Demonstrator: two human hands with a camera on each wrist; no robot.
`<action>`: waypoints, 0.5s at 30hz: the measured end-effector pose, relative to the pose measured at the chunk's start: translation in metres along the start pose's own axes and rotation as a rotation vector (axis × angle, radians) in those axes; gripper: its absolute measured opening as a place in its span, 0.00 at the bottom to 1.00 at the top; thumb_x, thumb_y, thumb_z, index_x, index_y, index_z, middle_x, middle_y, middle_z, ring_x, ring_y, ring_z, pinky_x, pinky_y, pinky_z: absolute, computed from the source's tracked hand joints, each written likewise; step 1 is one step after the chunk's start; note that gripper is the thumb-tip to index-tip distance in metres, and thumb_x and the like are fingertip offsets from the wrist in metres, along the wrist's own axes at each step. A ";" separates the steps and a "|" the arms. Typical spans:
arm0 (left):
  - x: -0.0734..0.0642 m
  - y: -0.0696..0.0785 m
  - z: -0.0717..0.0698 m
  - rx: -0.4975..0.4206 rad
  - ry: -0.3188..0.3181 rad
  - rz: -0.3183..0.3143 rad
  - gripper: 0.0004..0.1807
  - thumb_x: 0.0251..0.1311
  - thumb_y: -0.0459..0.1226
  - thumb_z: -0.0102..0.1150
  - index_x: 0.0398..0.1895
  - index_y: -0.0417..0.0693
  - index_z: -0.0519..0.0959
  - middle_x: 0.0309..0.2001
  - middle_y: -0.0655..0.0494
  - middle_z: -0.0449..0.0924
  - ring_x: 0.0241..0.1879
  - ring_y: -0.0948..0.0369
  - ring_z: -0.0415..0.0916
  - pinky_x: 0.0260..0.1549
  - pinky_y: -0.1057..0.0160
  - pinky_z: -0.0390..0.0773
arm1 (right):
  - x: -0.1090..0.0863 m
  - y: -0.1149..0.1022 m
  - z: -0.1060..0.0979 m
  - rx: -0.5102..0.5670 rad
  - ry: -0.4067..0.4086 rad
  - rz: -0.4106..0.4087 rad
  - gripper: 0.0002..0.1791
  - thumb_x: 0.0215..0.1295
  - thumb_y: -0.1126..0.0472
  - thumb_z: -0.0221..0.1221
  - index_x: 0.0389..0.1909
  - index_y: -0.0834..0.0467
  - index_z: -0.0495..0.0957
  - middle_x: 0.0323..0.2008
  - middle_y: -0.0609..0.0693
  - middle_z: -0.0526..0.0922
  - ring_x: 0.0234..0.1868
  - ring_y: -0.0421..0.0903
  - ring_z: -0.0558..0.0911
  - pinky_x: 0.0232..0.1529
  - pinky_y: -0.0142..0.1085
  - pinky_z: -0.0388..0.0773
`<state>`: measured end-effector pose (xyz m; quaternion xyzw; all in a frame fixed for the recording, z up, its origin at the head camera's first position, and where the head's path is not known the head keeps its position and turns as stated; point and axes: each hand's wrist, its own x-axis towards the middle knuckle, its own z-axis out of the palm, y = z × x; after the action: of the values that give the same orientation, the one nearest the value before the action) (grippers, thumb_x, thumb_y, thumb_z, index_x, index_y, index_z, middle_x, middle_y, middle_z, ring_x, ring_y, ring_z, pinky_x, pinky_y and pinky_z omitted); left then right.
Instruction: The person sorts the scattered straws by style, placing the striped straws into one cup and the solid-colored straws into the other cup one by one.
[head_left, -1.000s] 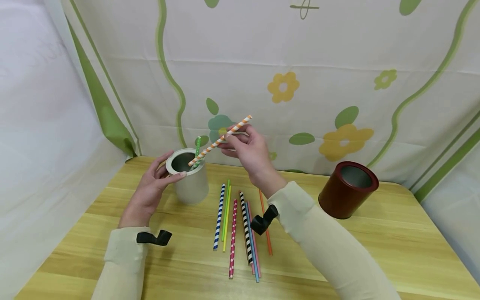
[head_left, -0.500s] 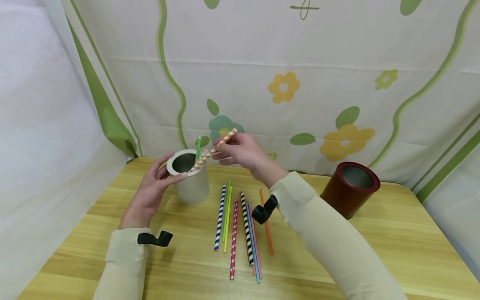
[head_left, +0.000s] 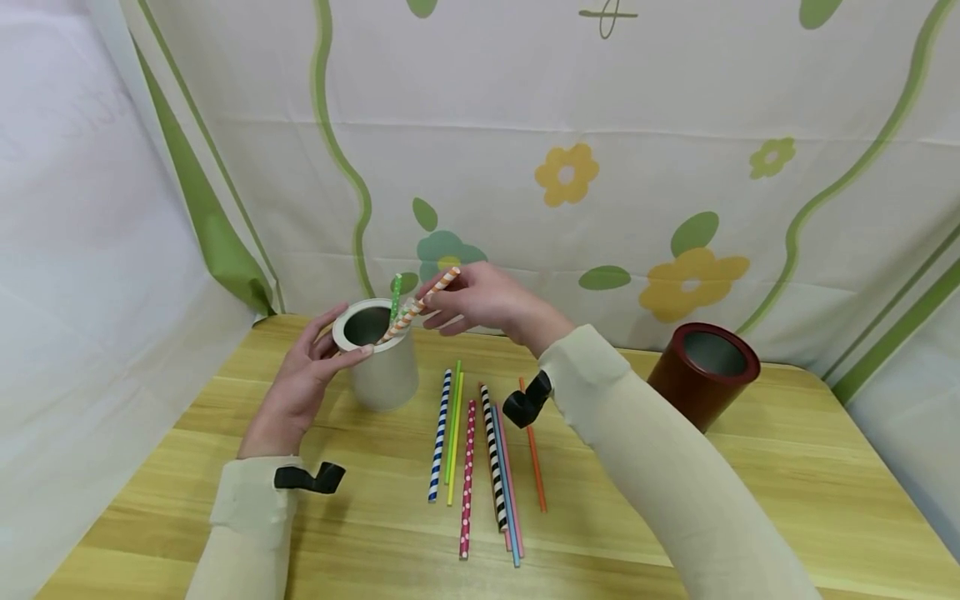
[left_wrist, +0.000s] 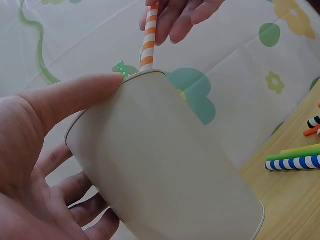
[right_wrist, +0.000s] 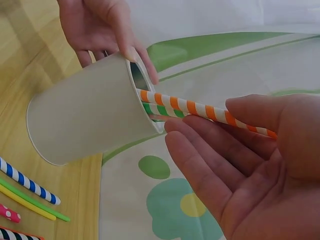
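A pale grey can stands at the left of the table. My left hand holds it, thumb on the rim and fingers around the far side. With thumb and fingers, my right hand pinches an orange-and-white striped straw whose lower end is inside the can's mouth. A green dotted straw sticks up from the can, and a green-and-white striped straw shows beside the orange one in the right wrist view. The can's inner bottom is hidden.
Several straws lie on the wooden table: blue striped, yellow, pink dotted, black striped, orange and others. A dark red can stands right, partly behind my right sleeve. A patterned cloth hangs behind.
My right hand has moved down and left with the orange striped straw, which now reaches deeper into the can. My left hand keeps its hold on the can.
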<state>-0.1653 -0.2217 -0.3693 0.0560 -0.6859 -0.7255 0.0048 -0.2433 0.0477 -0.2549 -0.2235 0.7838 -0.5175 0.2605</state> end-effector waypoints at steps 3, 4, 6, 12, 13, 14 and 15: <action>-0.001 0.000 0.001 -0.002 0.001 0.006 0.47 0.72 0.32 0.67 0.87 0.65 0.56 0.83 0.53 0.63 0.68 0.68 0.68 0.77 0.53 0.55 | 0.002 0.001 0.004 0.008 0.015 0.005 0.14 0.82 0.58 0.60 0.59 0.58 0.84 0.59 0.59 0.88 0.57 0.54 0.90 0.56 0.44 0.89; -0.001 0.000 0.001 -0.003 0.003 0.007 0.46 0.72 0.32 0.67 0.87 0.65 0.57 0.83 0.52 0.63 0.68 0.68 0.68 0.77 0.54 0.55 | 0.003 0.001 0.005 0.014 0.021 0.008 0.14 0.82 0.58 0.60 0.60 0.58 0.84 0.59 0.58 0.88 0.57 0.55 0.90 0.55 0.45 0.89; -0.001 0.001 0.001 -0.004 0.002 0.008 0.46 0.72 0.32 0.67 0.87 0.66 0.57 0.83 0.53 0.63 0.69 0.67 0.68 0.77 0.53 0.55 | 0.005 0.002 0.008 0.034 0.028 0.015 0.14 0.82 0.58 0.59 0.60 0.58 0.83 0.58 0.58 0.88 0.58 0.57 0.90 0.55 0.45 0.90; -0.001 0.001 0.002 -0.011 0.001 0.006 0.46 0.72 0.31 0.67 0.87 0.66 0.57 0.84 0.51 0.61 0.71 0.65 0.67 0.80 0.50 0.52 | 0.009 0.005 0.014 0.057 0.047 0.024 0.13 0.83 0.59 0.59 0.60 0.59 0.83 0.56 0.58 0.88 0.57 0.58 0.90 0.51 0.44 0.91; -0.001 0.001 0.002 -0.010 0.002 0.005 0.46 0.72 0.31 0.67 0.87 0.66 0.57 0.84 0.51 0.61 0.72 0.64 0.66 0.80 0.50 0.51 | 0.009 0.005 0.015 0.054 0.050 0.027 0.13 0.83 0.58 0.58 0.60 0.58 0.84 0.56 0.57 0.88 0.56 0.57 0.90 0.51 0.44 0.91; -0.001 0.001 0.002 -0.010 0.003 0.004 0.46 0.72 0.31 0.67 0.87 0.66 0.57 0.84 0.51 0.61 0.72 0.64 0.66 0.80 0.50 0.51 | 0.010 0.006 0.015 0.052 0.051 0.029 0.13 0.83 0.58 0.58 0.60 0.58 0.83 0.57 0.58 0.88 0.56 0.57 0.91 0.51 0.44 0.91; -0.001 0.001 0.002 -0.009 0.003 0.004 0.46 0.72 0.31 0.67 0.87 0.66 0.57 0.84 0.51 0.61 0.72 0.64 0.66 0.80 0.49 0.51 | 0.010 0.006 0.016 0.048 0.051 0.030 0.14 0.83 0.58 0.58 0.60 0.58 0.83 0.57 0.58 0.88 0.56 0.57 0.91 0.52 0.45 0.90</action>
<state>-0.1650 -0.2200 -0.3682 0.0558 -0.6827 -0.7285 0.0074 -0.2413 0.0330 -0.2672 -0.1922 0.7810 -0.5376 0.2532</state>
